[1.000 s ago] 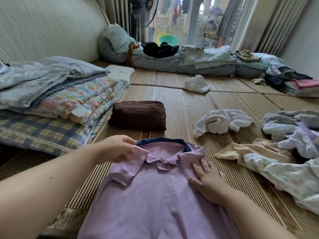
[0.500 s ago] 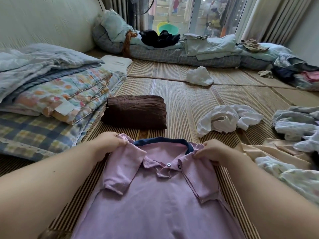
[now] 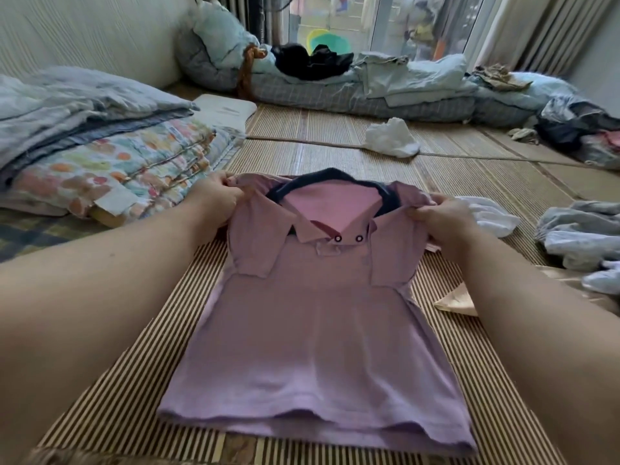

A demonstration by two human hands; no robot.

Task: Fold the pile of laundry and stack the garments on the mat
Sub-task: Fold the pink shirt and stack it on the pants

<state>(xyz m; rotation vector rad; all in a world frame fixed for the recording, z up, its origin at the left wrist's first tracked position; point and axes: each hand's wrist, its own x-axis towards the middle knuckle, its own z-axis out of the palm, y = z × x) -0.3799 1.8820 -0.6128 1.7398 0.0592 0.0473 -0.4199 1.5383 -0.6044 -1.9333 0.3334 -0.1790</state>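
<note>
No writing can be read: the white cushion (image 3: 224, 112) bears a faint dark line across its top, perhaps print, too blurred to make out, and the pale tag (image 3: 115, 202) on the floral quilt (image 3: 100, 174) shows nothing legible.

matt lilac knit-cloth polo shirt (image 3: 318, 333) with a darker navy collar lining, lying on a ribbed woven-straw mat (image 3: 335, 152), soft printed quilted bedding (image 3: 110, 176) left of the shirt

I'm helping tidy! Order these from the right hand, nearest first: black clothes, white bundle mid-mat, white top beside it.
1. White top, just right of the right hand.
2. White bundle, farther up the mat.
3. Black clothes, on the far bedding.
</note>
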